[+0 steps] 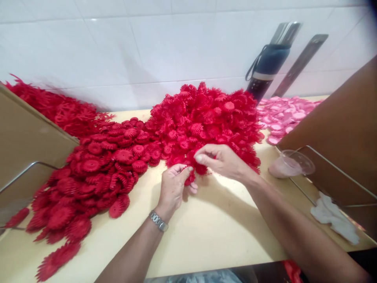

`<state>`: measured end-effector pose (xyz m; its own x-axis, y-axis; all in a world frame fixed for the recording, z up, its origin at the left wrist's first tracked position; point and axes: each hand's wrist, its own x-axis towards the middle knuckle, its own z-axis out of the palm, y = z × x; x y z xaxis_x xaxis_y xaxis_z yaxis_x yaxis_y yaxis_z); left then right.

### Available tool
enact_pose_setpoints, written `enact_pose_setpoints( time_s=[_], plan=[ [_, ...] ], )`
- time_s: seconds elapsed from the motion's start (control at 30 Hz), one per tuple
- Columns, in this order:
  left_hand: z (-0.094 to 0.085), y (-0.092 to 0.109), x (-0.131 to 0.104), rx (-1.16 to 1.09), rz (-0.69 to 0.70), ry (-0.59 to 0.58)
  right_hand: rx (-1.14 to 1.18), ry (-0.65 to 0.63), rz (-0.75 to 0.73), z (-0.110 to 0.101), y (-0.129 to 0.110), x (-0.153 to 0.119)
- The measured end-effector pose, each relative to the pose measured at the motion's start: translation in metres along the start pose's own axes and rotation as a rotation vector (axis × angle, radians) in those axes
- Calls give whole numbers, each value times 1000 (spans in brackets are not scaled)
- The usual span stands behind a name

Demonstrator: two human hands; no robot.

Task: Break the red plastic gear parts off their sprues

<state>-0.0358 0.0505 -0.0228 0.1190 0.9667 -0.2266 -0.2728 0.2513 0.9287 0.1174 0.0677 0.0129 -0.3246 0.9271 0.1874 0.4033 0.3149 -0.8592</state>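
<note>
My left hand (174,184), with a metal watch on its wrist, is closed on a small red fabric flower (189,179) over the pale table. Thumb and fingers press around the flower, so only part of it shows. Just right of it, my right hand (219,160) is closed in a pinch, thumb against fingertips; whatever lies between them is too small to make out. Both hands are at the near edge of a tall heap of red flower pieces (203,118). Left of them spreads a pile of flatter red scalloped discs (94,169).
Pink discs (282,116) lie at the back right, near a dark blue flask (266,65) and a metal ruler (303,65). A plastic cup (287,165) and white tissue (335,218) are by the right brown panel (338,137). More red cutouts (64,110) are behind the left panel (32,133).
</note>
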Motion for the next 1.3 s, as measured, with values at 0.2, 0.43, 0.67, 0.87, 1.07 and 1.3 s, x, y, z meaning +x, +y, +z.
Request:
enact_pose_setpoints(
  time_s=[0.2, 0.43, 0.67, 0.87, 1.07, 1.3],
  plan=[
    [-2, 1, 1, -4, -30, 2, 296, -172, 102, 25, 0, -1],
    [-1, 4, -1, -105, -110, -114, -424, 515, -54, -8, 26, 14],
    [-1, 3, 0, -24, -33, -4, -609, 607, -186, -21, 33, 9],
    [-2, 3, 0, 13, 25, 25, 81, -34, 26, 14, 7, 2],
    [-3, 2, 1, -51, 30, -11, 391, -208, 144, 28, 6, 3],
    [0, 4, 1, -128, 42, -108, 200, 117, 54, 25, 10, 3]
  ],
)
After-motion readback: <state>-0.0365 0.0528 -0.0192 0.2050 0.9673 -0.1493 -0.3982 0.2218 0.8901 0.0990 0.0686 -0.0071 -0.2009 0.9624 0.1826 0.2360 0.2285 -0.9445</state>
